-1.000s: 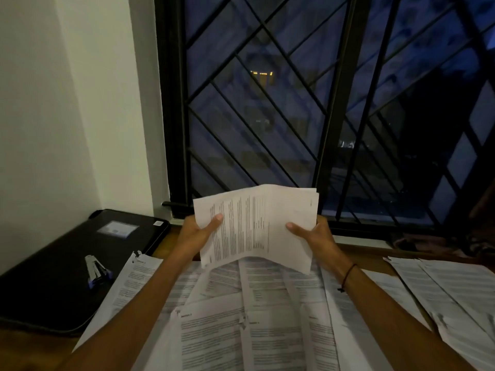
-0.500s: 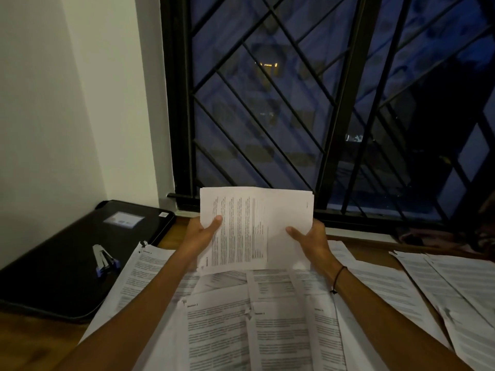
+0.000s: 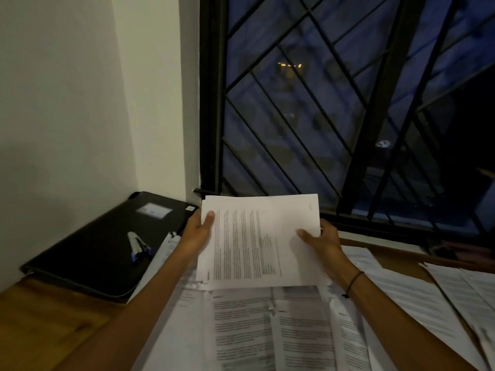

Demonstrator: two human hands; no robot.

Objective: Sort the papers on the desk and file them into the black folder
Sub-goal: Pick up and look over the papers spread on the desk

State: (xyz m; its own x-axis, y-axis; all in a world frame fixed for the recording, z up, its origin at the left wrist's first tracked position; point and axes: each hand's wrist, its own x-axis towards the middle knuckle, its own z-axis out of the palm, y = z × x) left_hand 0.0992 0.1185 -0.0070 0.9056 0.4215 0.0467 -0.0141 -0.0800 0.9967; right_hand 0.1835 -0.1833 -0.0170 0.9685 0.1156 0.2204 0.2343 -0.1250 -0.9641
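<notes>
I hold a stack of printed white papers (image 3: 257, 239) above the desk with both hands, its text running sideways. My left hand (image 3: 197, 231) grips the stack's left edge, thumb on top. My right hand (image 3: 321, 243) grips its right side, thumb on the page. Under the stack, several more printed sheets (image 3: 270, 328) lie spread and overlapping across the desk. The black folder (image 3: 88, 250) lies closed and flat at the left against the wall, with a white label near its far end.
A small stapler (image 3: 138, 246) rests on the folder. More sheets (image 3: 460, 298) lie at the right. The wooden desk (image 3: 45, 317) shows at the near left. A white wall is at the left, and a barred window (image 3: 334, 103) stands right behind the desk.
The held stack has flattened and squared up from a bowed, fanned shape. It now sits lower and nearer the sheets on the desk. Both hands keep their grip.
</notes>
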